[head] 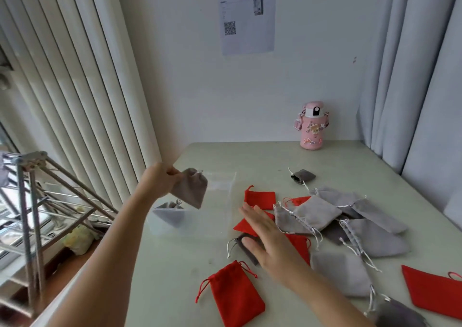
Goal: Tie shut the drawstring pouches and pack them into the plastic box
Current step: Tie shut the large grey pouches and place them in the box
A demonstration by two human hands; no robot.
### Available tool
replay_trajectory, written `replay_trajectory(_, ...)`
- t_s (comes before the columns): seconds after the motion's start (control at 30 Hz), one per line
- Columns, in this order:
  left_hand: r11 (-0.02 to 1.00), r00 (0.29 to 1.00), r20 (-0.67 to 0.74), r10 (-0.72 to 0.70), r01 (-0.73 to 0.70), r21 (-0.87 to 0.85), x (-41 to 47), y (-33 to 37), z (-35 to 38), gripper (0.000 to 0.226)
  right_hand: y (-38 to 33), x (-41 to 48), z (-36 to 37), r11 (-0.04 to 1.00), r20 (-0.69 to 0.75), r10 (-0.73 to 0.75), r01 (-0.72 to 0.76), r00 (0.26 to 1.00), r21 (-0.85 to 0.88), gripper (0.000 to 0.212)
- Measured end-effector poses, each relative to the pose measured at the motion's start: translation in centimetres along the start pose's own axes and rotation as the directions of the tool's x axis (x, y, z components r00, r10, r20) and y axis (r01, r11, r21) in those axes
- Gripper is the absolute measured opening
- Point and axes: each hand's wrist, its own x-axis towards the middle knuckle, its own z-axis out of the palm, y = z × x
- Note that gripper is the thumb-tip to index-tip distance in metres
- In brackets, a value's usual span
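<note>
The left hand [162,179] pinches a grey drawstring pouch [190,189] above the clear plastic box [225,201], apparently packing it; the right hand [270,239], fingers straight, hovers over a dark grey pouch [247,248], likely next to pick up.

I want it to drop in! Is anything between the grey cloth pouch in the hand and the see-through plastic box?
Nothing visible. The left hand holds the grey cloth drawstring pouch above the clear plastic box; one other grey pouch lies inside.
</note>
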Motion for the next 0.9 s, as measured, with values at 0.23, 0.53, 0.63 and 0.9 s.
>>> replay_trajectory(0.23, 0.993, 0.992, 0.099, -0.071, 0.061, 0.103, 2.0, -2.6, 1.7, 0.018, -0.8, 0.8, 1.3, 0.976, 0.098, -0.092, 0.11, 0.991, -0.189, 0.059)
replay_trajectory(0.53, 0.902, 0.962, 0.228, -0.149, 0.038, 0.431, 1.6, -3.0, 2.3, 0.027, -0.2, 1.9, 3.3, 0.871, 0.054, -0.115, 0.127, 0.992, -0.475, 0.062)
replay_trajectory(0.63, 0.847, 0.986, 0.126, -0.11, 0.026, 0.532, 1.2, -2.8, 3.0, 0.016, 0.0, 1.8, 3.2, 0.861, 0.072, -0.109, 0.13, 0.991, -0.492, 0.061)
replay_trajectory(0.9, 0.728, 0.94, 0.24, -0.241, 0.012, 0.685, 1.5, -2.0, 3.5, 0.006, -0.1, 1.6, 2.9, 0.892, 0.123, -0.093, 0.138, 0.988, -0.43, 0.06)
